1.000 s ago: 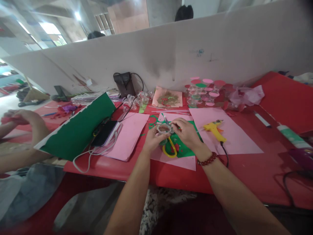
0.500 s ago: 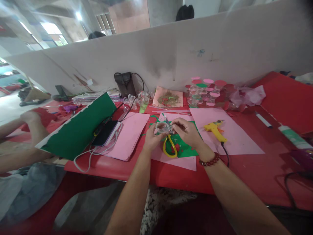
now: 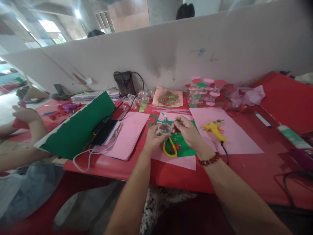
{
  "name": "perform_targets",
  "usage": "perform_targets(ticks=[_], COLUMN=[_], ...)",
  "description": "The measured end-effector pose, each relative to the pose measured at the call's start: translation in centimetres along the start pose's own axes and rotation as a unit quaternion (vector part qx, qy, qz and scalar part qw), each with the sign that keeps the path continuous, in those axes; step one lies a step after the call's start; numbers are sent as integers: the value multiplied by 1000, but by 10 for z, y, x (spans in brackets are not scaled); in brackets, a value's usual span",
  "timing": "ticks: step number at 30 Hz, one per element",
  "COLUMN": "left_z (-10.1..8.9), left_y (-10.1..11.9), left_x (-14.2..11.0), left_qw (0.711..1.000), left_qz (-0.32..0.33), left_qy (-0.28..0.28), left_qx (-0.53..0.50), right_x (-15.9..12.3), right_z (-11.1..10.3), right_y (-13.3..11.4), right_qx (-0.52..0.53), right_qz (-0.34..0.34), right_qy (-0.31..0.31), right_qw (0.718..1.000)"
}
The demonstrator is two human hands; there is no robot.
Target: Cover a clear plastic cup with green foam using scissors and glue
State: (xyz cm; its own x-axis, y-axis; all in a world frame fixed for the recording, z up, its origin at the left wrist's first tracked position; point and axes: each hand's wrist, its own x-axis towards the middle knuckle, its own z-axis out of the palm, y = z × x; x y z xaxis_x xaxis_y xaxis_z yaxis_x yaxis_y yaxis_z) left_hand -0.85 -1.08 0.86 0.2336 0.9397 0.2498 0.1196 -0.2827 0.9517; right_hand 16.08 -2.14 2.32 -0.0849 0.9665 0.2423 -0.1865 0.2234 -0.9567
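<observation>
A small clear plastic cup (image 3: 164,128) with a round rim is gripped in my left hand (image 3: 153,138), its open side turned up toward me. Close to the cup's right side, the thumb and fingertips of my right hand (image 3: 185,129) are pinched together. Whatever is between them is too small to make out. Below the cup lie scissors with yellow handles (image 3: 170,153), partly hidden by my left hand. They rest on green paper (image 3: 188,148) strewn with small red scraps, and pink paper (image 3: 188,163) lies under that.
A yellow glue gun (image 3: 216,131) lies on a pink sheet (image 3: 239,137) at right. Clear cups with coloured discs (image 3: 207,89) stand at the back. A phone (image 3: 104,132), cable and green board (image 3: 80,127) are at left, beside another person's hand (image 3: 26,116).
The cup has tipped so its round rim faces me more. My right hand has drawn slightly away from it to the right. The other person's hand at left has risen.
</observation>
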Motion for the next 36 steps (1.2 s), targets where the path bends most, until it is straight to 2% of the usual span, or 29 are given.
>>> perform_targets(ticks=[8,11,14,18,21,24,27,32,36], left_z=[-2,-2,-2,0,-2,-4,-5,-5,-4], left_y=[-4,-5,-7,-10,-13,-14,-15,-16,-14], left_x=[-3,-2,0,2,3,3,3,3,4], left_qw=[999,999,999,999,997,992,990,994,990], left_qz=[-7,1,13,37,49,66,70,77,78], left_qy=[-24,-24,-5,24,36,59,74,55,57], left_qx=[-38,-40,-38,-14,45,88,94,52,101], right_x=[7,9,9,7,4,1,-2,-5,-6], right_z=[-11,-17,-19,-18,-17,-14,-9,-5,-2], right_y=[7,8,10,11,5,-2,-5,-2,1], right_qx=[-48,-89,-190,-335,-314,-278,-316,-339,-352], right_qz=[-84,-90,-98,-123,-106,-103,-132,-173,-186], right_qy=[133,158,138,128,111,18,-56,-58,-51], right_qw=[986,979,967,925,937,955,938,923,916])
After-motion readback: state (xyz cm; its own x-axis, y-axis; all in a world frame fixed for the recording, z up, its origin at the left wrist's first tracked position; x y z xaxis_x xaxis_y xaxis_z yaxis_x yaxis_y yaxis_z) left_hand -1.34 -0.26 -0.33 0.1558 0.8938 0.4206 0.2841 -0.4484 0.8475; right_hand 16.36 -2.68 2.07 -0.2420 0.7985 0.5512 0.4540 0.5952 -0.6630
